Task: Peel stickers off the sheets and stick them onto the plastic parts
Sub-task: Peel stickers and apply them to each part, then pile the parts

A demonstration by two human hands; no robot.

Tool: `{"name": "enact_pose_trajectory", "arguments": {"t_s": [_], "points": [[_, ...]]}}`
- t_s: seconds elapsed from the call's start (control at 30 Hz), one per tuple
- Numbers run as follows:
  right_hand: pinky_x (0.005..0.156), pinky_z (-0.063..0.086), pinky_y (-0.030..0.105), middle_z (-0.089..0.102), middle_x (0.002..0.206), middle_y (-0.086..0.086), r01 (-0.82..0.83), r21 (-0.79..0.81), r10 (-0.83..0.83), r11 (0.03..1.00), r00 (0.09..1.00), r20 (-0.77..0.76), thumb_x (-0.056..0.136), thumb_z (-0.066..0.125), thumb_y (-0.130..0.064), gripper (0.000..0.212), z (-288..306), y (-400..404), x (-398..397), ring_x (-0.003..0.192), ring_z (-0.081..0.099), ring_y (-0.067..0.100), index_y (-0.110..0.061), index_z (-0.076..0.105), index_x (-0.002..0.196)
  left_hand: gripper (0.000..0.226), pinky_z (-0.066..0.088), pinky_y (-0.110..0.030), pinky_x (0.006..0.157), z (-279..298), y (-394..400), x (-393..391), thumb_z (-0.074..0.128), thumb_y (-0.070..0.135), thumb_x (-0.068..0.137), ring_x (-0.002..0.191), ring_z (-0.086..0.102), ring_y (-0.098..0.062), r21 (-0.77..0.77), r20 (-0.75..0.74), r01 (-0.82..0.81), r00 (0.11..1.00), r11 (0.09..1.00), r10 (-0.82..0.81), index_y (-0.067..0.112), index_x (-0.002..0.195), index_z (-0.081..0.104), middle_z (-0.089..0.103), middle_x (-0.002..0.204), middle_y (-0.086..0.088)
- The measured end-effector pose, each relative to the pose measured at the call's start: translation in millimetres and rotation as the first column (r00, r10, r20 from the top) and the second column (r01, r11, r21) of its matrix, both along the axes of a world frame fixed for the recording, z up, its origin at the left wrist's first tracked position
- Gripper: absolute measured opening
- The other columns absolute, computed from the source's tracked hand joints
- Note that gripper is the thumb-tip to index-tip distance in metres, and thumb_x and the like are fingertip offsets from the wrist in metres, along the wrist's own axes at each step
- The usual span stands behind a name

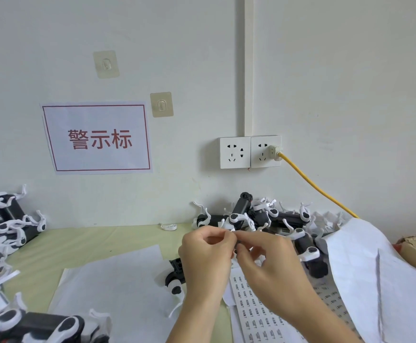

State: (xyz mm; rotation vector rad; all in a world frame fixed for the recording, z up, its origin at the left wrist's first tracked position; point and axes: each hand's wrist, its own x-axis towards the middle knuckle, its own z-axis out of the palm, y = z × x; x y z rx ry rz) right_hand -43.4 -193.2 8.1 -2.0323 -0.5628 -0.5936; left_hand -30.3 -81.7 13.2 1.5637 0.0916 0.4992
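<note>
Pale green matte table [83, 241]: above the printed sticker sheet [256, 315], left hand [205, 253] and right hand [264, 258] both pinch a small black-and-white moulded plastic part [236, 240].

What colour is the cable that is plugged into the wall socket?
Yellow. The cable shows in the head view, running from the right wall socket down to the right.

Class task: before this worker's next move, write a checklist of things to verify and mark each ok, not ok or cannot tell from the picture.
1. Both hands meet on the work: left hand and right hand pinch together: ok.
2. Plastic part in the hands: mostly hidden, cannot tell.
3. Sticker on the fingertips: cannot tell.
4. Sticker sheet close under the hands: ok.
5. Pile of plastic parts behind the hands: ok.
</note>
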Motion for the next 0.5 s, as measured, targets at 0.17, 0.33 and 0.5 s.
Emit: {"name": "enact_pose_trajectory", "arguments": {"t_s": [0.17, 0.33, 0.5], "points": [[0.057, 0.046, 0.018, 0.068, 0.073, -0.007, 0.007, 0.050, -0.007, 0.999, 1.000, -0.019, 0.093, 0.053, -0.006, 0.031, -2, 2, 1, 0.063, 0.056, 0.012, -0.028, 0.074, 0.093, 0.029, 0.050, -0.019, 0.052, 2, 0, -2, 0.063, 0.007, 0.084, 0.062, 0.070, -0.010, 0.022, 0.035, 0.111, 0.993, 0.994, -0.112, 0.025, 0.070, 0.079, 0.074, 0.067, 0.001], [0.051, 0.048, 0.022, 0.068, 0.067, -0.011, 0.187, 0.257, -0.148, 0.948, 0.975, -0.163, 0.094, 0.060, -0.015, 0.027, -2, -10, 8, 0.057, 0.062, 0.014, -0.037, 0.069, 0.083, 0.029, 0.056, -0.023, 0.063, 1, 6, 1, 0.061, 0.010, 0.089, 0.076, 0.069, -0.002, 0.240, 0.067, 0.158, 0.982, 0.958, -0.178, 0.033, 0.085, 0.079, 0.075, 0.078, 0.009], [0.056, 0.042, 0.029, 0.069, 0.072, -0.002, 0.237, 0.355, -0.119, 0.904, 0.939, -0.322, 0.093, 0.062, -0.023, 0.010, 2, -22, 11, 0.059, 0.066, 0.014, -0.023, 0.066, 0.085, 0.036, 0.042, -0.014, 0.080, 2, 34, 8, 0.057, 0.007, 0.086, 0.101, 0.059, -0.005, 0.572, 0.139, -0.150, 0.987, 0.806, 0.084, 0.026, 0.114, 0.068, 0.067, 0.101, 0.014]]}}
